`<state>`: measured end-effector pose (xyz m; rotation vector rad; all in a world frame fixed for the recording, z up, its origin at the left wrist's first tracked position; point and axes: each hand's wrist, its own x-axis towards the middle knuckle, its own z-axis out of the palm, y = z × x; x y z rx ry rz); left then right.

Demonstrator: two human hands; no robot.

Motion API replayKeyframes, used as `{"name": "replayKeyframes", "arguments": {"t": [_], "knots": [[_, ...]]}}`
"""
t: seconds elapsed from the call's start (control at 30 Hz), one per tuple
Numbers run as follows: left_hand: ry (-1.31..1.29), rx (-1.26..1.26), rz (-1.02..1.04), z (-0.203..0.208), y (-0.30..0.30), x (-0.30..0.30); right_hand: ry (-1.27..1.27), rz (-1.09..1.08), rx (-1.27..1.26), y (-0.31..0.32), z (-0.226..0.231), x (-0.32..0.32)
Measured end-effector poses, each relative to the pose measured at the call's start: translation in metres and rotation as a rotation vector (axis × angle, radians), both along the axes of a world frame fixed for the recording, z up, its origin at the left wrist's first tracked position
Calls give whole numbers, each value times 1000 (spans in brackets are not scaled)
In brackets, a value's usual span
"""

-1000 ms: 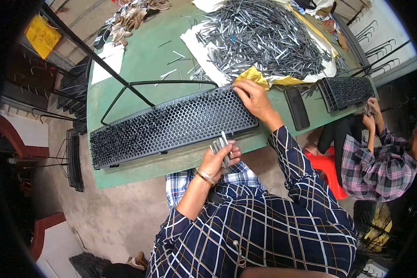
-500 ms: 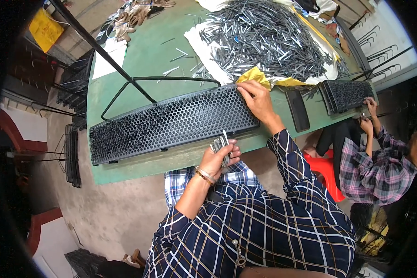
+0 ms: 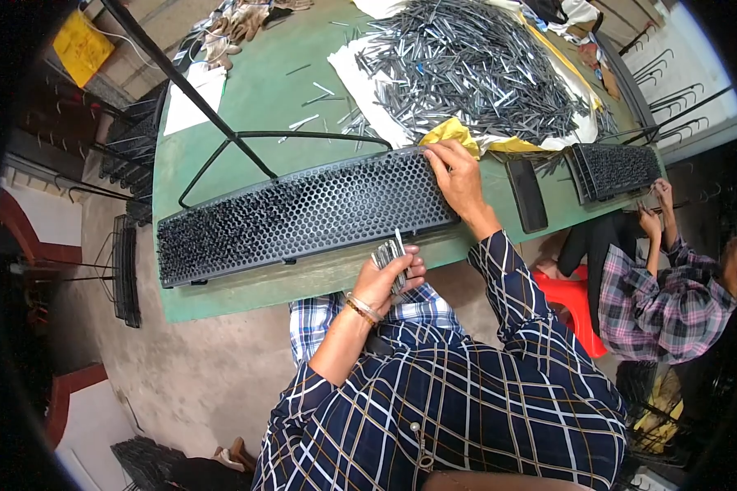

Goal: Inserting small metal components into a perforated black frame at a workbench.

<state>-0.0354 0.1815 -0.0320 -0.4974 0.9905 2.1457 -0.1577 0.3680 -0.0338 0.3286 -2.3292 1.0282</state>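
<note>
A long black perforated rack (image 3: 360,196) lies on the green table before me. Short dark pieces fill the holes at its left end; toward the right the holes show bare. My right hand (image 3: 460,182) is at the rack's far right corner, fingers closed over its right edge; the fingertips are partly hidden. Just below the rack's front edge, my left hand (image 3: 391,274) is closed round a bundle of slim metal strips (image 3: 386,255). One strip sticks up past the others, beside the thumb.
A big heap of metal strips (image 3: 475,74) lies on white and yellow sheeting at the back. A phone (image 3: 526,195) rests right of my hand. A black rod frame (image 3: 192,98) rises behind the rack. At right a co-worker (image 3: 659,286) handles a similar rack (image 3: 614,170).
My right hand has shifted slightly right along the rack's end. My left hand and its bundle look unchanged. The co-worker's hands have moved a little.
</note>
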Motion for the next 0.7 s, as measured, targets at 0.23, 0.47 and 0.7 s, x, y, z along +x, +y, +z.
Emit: {"name": "replayKeyframes", "arguments": {"t": [0.23, 0.47, 0.7], "knots": [[-16, -18, 15, 4, -6, -7, -31, 1, 55, -5, 4, 3], [118, -16, 46, 18, -21, -6, -772, 506, -338, -42, 29, 49], [130, -39, 114, 14, -41, -3, -1024, 596, -595, -71, 34, 53]]}}
